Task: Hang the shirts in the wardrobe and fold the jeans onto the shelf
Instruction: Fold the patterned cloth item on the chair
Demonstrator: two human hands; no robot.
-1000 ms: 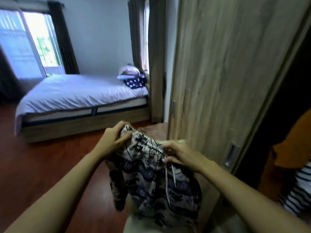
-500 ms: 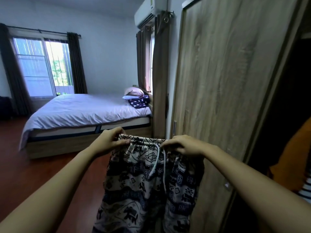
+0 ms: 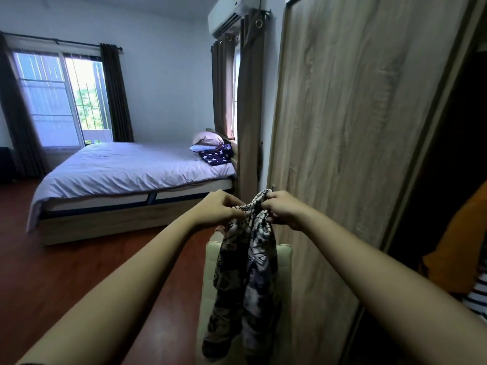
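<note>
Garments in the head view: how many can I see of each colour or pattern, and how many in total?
Black-and-white patterned fabric garment, gripped by the left hand and the right hand: 1
Plain orange garment, at the right edge: 1
Black-and-white striped garment, below the orange one: 1
Total: 3

Two long bare forearms, ending in a bare left hand and a bare right hand
</note>
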